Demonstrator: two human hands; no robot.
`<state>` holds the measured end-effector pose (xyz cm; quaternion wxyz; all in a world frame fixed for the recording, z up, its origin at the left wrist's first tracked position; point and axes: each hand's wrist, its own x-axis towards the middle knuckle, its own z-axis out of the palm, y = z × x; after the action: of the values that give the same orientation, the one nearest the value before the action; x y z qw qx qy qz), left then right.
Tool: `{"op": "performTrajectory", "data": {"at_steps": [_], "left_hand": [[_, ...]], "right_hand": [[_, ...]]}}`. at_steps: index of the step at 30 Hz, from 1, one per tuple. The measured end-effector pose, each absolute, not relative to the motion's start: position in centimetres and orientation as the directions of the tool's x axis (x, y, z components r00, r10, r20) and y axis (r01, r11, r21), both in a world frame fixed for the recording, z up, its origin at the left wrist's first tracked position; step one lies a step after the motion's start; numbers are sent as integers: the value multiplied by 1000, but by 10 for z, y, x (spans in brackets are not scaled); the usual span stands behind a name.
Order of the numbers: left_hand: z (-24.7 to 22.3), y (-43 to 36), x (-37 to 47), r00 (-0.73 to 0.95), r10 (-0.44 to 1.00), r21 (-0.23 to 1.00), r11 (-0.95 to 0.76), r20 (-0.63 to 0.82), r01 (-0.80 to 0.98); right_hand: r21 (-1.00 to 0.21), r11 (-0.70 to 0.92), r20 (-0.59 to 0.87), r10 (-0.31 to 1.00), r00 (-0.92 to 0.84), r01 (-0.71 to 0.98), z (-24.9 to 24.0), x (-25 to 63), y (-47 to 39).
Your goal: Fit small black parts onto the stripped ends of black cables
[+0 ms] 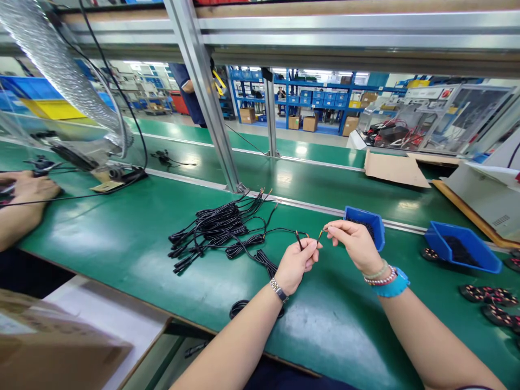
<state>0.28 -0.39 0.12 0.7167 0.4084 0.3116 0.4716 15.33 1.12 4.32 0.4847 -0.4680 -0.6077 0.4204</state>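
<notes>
My left hand [298, 262] is closed on a black cable [300, 241] whose end shows thin coloured wires. Opposite it, my right hand [353, 241] pinches the tip of a thin wire [320, 234] at that cable end; a small piece at the fingertips is too tiny to name. Left of my hands lies a heap of bundled black cables [221, 225], several with bare coppery ends pointing to the back. Another coiled cable [239, 309] rests by the front edge, partly behind my left forearm.
Two blue bins [365, 219] with small black parts stand at the right. Round black parts with coppery dots [493, 295] lie beyond. A metal post [211, 103] rises behind the cables. A co-worker's hand [34, 189] is at far left, near a foil duct [69, 70].
</notes>
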Motion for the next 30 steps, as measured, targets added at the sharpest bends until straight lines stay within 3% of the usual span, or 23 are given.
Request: {"op": "performTrajectory", "data": {"at_steps": [21, 30], "left_hand": [[0, -5, 3, 394, 916, 883, 242, -72, -402], [2, -6, 4, 383, 921, 876, 241, -71, -418]], "right_hand": [[-933, 244, 220, 969, -116, 264, 52, 155, 7], [-869, 286, 186, 945, -270, 404, 49, 154, 5]]}}
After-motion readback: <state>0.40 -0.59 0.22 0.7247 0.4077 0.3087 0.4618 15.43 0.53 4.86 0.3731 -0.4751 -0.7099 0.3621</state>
